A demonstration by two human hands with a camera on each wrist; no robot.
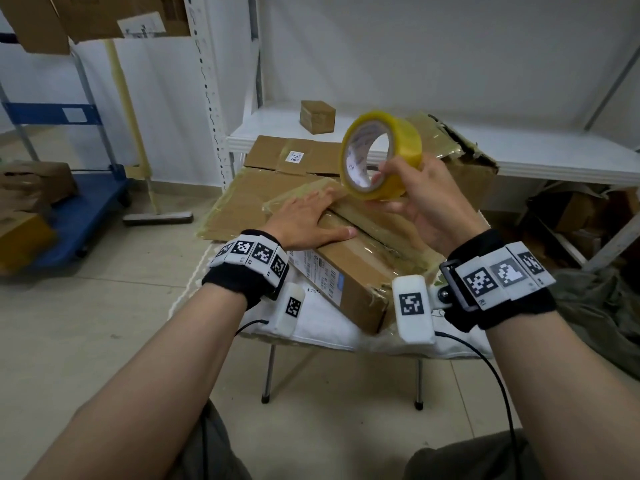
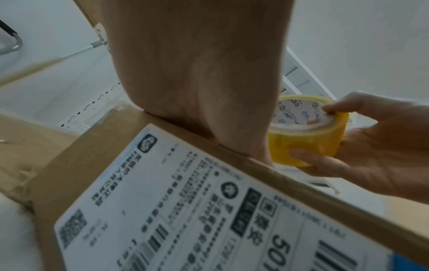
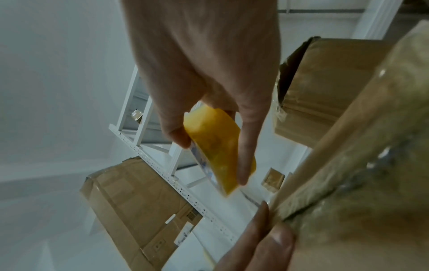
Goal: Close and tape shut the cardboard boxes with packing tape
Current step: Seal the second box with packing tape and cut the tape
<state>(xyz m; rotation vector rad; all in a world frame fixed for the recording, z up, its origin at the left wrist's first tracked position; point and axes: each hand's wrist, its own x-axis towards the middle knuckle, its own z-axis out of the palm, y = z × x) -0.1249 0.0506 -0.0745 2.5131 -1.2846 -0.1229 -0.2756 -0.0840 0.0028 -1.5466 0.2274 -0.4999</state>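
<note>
A long cardboard box (image 1: 349,275) with old tape along its top seam lies on a small white table (image 1: 325,332); its side carries a white shipping label (image 2: 185,210). My left hand (image 1: 304,220) lies flat on the box top with straight fingers. My right hand (image 1: 420,202) holds a yellow roll of packing tape (image 1: 381,155) in the air above the box's far end, thumb in the core and fingers round the outside. The roll (image 2: 308,132) shows in the left wrist view, and the roll (image 3: 218,146) shows edge-on in the right wrist view.
Flattened cardboard (image 1: 277,157) and a torn open box (image 1: 464,157) lie behind the long box. A small taped box (image 1: 317,116) sits on the white shelf (image 1: 519,150). A blue cart (image 1: 79,202) with boxes and a broom (image 1: 157,216) stand at the left.
</note>
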